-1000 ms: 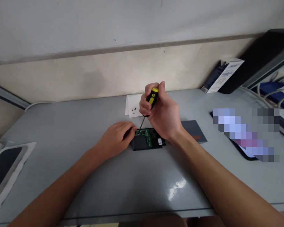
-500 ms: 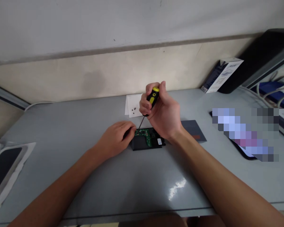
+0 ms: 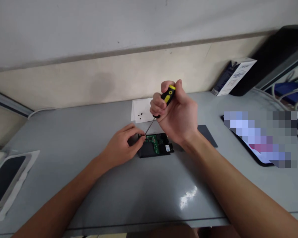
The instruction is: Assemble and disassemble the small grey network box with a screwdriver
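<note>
An opened phone (image 3: pixel 147 150) with a green circuit board lies on the table. My right hand (image 3: pixel 177 114) is wrapped around the black and yellow handle of a screwdriver (image 3: pixel 168 96). The shaft slants down to the left, its tip at the phone's upper left. There the thumb and index finger of my left hand (image 3: pixel 121 145) pinch together at the tip; whatever they hold is too small and hidden to tell. That hand covers the phone's left end. Behind them lies a folded white paper (image 3: pixel 143 107) with several tiny dark screws (image 3: pixel 140 115) on it.
A dark flat panel (image 3: pixel 208 136) lies right of my right wrist. Farther right is a larger phone (image 3: pixel 253 142) with a blurred screen. At far left, a dark phone-sized slab (image 3: pixel 7 178) sits on a white tray. A carton (image 3: pixel 234 77) leans at the back right.
My right hand has shifted up and right, tilting the screwdriver more. My left thumb and index finger have closed in at its tip.
</note>
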Demonstrator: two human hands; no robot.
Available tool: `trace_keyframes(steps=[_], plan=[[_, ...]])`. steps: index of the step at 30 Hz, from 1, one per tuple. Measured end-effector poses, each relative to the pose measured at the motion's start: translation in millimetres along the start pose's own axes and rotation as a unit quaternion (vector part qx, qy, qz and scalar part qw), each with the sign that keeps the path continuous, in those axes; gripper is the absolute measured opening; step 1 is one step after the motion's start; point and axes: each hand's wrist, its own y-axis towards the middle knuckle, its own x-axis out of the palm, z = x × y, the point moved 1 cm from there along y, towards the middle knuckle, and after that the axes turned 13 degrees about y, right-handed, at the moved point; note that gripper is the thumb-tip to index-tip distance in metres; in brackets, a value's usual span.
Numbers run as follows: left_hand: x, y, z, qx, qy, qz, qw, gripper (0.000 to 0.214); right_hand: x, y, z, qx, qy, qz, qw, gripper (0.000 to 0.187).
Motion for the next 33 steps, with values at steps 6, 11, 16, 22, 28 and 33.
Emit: trace_keyframes(steps=[6,11,16,22,28,33], plan=[[-1.9,1.3,1.5,0.006,0.002,0.036,0.999,0.015,-6.6,3.9,-12.2,-0.037,-0.039,0.003,0.999,0.055],[-12.4,16.0,2.6,0.041,0.125,0.065,0.989,0.02,-25.2,13.0,-31.0,-0.112,-0.16,0.039,0.98,0.055],[-18.0,63.6,2.0,0.018,0.173,-0.024,0.984,0.022,-44.8,20.8,-45.0,-0.154,-0.14,0.046,0.977,0.053],[-5.4,116.6,8.3,0.025,0.264,-0.096,0.959,0.024,-57.9,27.2,-48.2,-0.186,-0.168,0.059,0.966,0.054],[4.7,123.3,7.9,0.04,0.309,-0.122,0.942,0.026,-53.6,27.5,-49.8,-0.184,-0.146,0.09,0.968,0.054],[-3.6,105.0,9.0,-0.021,0.25,-0.11,0.962,0.031,-47.8,24.6,-53.1,-0.188,-0.132,0.101,0.968,0.055]])
